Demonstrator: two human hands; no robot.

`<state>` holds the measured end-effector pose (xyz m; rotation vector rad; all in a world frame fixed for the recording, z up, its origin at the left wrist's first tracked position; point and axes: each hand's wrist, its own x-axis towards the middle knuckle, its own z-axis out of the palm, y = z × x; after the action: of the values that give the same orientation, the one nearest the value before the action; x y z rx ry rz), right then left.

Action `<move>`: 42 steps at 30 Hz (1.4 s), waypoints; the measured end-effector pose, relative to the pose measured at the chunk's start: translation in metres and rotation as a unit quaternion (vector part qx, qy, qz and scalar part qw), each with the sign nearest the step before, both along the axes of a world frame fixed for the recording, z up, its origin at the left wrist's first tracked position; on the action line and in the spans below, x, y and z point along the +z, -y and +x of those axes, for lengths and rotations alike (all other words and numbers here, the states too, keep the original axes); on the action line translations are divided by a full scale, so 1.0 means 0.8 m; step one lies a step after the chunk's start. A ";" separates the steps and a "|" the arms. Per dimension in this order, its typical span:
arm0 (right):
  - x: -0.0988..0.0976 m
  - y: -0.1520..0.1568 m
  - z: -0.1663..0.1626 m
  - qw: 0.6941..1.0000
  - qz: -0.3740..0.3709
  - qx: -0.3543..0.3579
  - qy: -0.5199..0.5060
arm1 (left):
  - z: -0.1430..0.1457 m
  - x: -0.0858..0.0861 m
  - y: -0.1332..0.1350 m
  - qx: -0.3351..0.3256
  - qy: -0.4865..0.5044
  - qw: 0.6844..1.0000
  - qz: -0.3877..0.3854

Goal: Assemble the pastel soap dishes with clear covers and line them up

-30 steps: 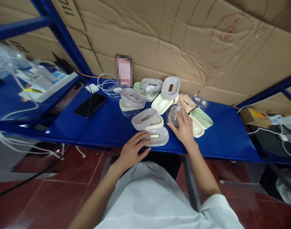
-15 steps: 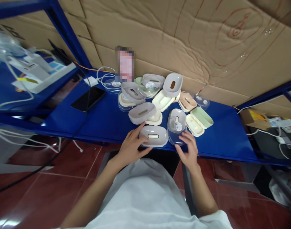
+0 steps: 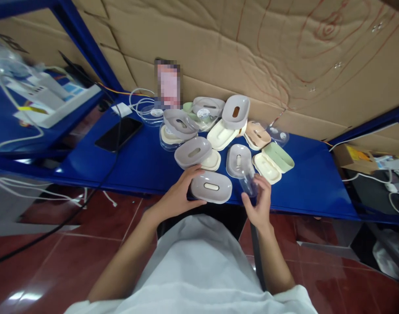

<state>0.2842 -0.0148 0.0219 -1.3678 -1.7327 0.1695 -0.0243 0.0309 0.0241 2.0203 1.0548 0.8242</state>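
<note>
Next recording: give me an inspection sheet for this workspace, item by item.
Surface: blue metal shelf, crowded in the middle.
Job's things: grey oval soap dish at the shelf's front edge; clear plastic cover tilted beside it.
Clutter: pile of soap dishes in grey, cream, green and peach; black phone lying flat.
Hands: left hand grips the grey oval soap dish; right hand holds the clear plastic cover.
Cables: white cable looped near the wall; black cable running off the front edge.
Surroundings: cardboard wall; red tiled floor.
</note>
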 end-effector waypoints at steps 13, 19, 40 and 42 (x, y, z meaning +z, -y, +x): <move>0.009 -0.021 -0.050 0.948 -0.024 0.267 0.173 | -0.004 0.001 -0.005 -0.040 0.013 0.999 -0.016; 0.004 -0.015 -0.038 0.955 -0.042 0.244 0.165 | -0.003 0.001 -0.004 -0.035 0.008 0.999 -0.012; -0.004 -0.008 -0.039 0.960 -0.010 0.224 0.169 | -0.003 -0.003 0.002 -0.023 -0.016 1.000 0.011; 0.002 -0.002 -0.028 0.963 0.010 0.218 0.160 | -0.002 0.001 0.009 -0.019 -0.023 0.999 0.028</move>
<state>0.2616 -0.0128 0.0237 -1.0199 -2.2901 0.1788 -0.0259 0.0233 0.0247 2.1092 1.0261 0.7976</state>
